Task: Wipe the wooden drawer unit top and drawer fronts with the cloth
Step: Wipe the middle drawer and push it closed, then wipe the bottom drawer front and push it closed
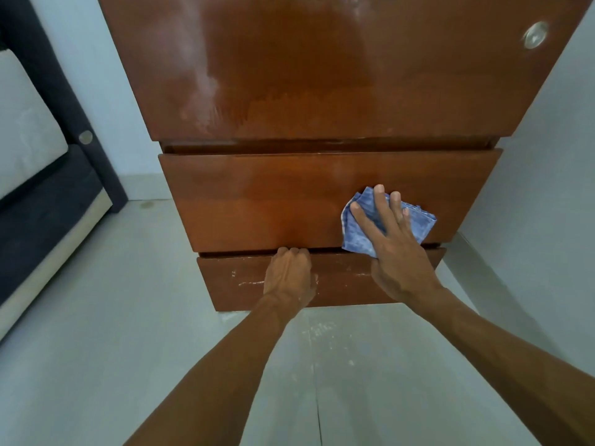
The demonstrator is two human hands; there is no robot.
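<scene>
Your right grip (pixel 391 239) lies flat, fingers straight, pressing the blue cloth (pixel 355 238) against the upper drawer front (pixel 257 204). Sweep with even pressure toward your left grip (pixel 289 275), whose fingers curl over the top edge of the lower drawer (pixel 344 284) just below, overlapping each pass.

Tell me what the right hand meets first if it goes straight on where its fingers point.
The right hand presses the cloth on the upper drawer front, fingers pointing up. Ahead lies bare wood, then probably the overhanging edge of the top; depth is unclear.
</scene>
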